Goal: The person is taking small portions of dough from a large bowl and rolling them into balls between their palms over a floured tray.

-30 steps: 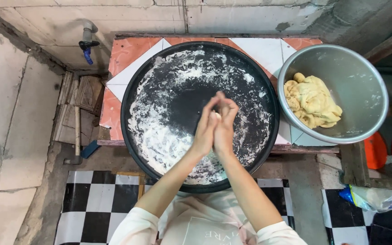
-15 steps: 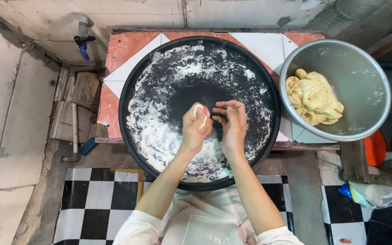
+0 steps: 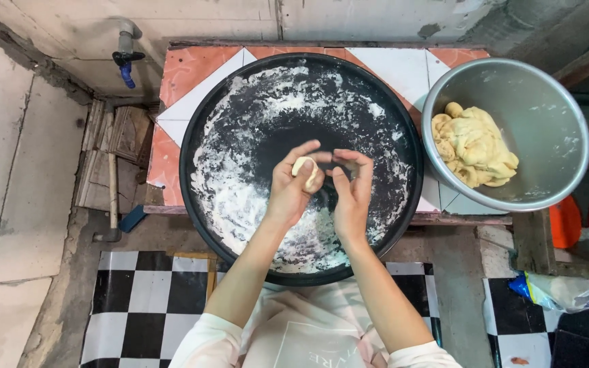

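Over the tray: both hands are held just above the middle of the round black tray (image 3: 240,102), which is dusted with white flour (image 3: 230,197).
Left hand: the left hand (image 3: 293,185) is half curled, and a small pale dough piece (image 3: 305,168) is cradled between its thumb and fingers.
Right hand: the right hand (image 3: 351,187) is loosely curled with the fingertips bent inward toward the dough piece; whether the piece is touched by it cannot be told, and nothing is seen gripped in it.
Dough piece: it is held in the air above the dark, bare centre of the tray, not resting on it.
Tray: it is set on a counter (image 3: 185,82) tiled in orange and white, and its near edge hangs over the counter's near side.
Flour: it is spread mostly in a ring, thickest at the near left of the tray.
Metal bowl: a metal bowl (image 3: 547,95) is stood at the right, just beside the tray, partly on the counter.
Dough mass: a yellow lump of dough (image 3: 475,146) is lying in the left part of the bowl.
Tap: a tap with a blue handle (image 3: 126,65) is fixed to the far wall at the left.
Floor: a black and white chequered floor (image 3: 141,300) is seen at the near side, below the arms.
Bag: a plastic bag (image 3: 564,293) is lying at the near right.
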